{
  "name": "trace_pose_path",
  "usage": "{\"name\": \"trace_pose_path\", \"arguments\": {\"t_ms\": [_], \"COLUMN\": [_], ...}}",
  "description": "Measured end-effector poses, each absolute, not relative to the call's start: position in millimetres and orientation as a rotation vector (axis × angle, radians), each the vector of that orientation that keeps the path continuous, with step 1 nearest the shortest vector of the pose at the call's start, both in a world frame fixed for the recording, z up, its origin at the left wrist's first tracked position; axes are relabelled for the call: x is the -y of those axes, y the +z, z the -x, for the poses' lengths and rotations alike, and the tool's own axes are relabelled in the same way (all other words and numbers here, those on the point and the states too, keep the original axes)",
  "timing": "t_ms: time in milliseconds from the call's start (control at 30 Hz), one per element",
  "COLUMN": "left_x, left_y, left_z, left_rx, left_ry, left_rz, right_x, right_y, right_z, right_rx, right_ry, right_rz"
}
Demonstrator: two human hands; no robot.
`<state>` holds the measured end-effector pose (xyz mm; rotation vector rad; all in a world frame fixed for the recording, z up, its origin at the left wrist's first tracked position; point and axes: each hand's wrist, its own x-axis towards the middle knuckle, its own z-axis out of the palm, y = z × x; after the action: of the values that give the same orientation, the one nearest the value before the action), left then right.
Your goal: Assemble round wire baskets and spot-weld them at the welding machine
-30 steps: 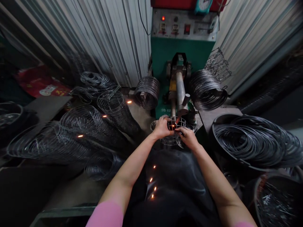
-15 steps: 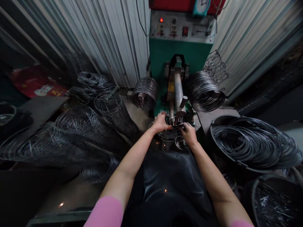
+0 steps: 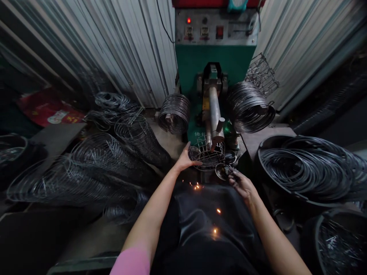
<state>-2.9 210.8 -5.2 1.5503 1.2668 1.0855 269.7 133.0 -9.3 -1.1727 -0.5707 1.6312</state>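
Note:
A round wire basket sits under the metal arm of a green machine. My left hand grips its left side, thumb at the front and fingers at the back. My right hand is at the edge of a small metal bowl, apart from the basket. Its fingertips are pinched together and dark; what they hold, if anything, is too small to make out. Orange sparks fly above a dark apron on my lap.
Coils of wire hang left of the machine arm, and a larger coil hangs right. Stacked wire rings lie at left. A black tub of wire rings and a bin of short wire pieces stand at right.
My right hand has moved from the basket, right and toward me, to the small bowl. My left hand stays on the basket's left side. More sparks show above the apron.

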Motion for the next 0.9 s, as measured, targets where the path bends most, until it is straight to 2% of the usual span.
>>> {"name": "trace_pose_path", "arguments": {"t_ms": [200, 400, 567, 667, 767, 900], "left_x": [-211, -222, -210, -182, -148, -120], "left_y": [-38, -37, -26, -10, 6, 24], "left_z": [-4, -1, 2, 5, 9, 6], "left_rx": [-1.092, -1.178, -1.177, -1.160, -1.272, -1.495], "left_ry": [1.179, 1.139, 1.106, 1.113, 1.165, 1.179], "left_rz": [-1.277, -1.359, -1.354, -1.421, -1.547, -1.772], "right_x": [-130, -105, -83, -72, -58, -48], "right_y": [-10, -24, -30, -37, -51, -41], "right_z": [-278, -288, -287, -282, -282, -284], "right_rx": [0.338, 0.285, 0.333, 0.566, 1.059, 1.571], "right_ry": [1.738, 1.576, 1.574, 1.317, 0.969, 0.822], "right_rz": [1.112, 1.100, 1.106, 1.301, 1.517, 1.545]}}
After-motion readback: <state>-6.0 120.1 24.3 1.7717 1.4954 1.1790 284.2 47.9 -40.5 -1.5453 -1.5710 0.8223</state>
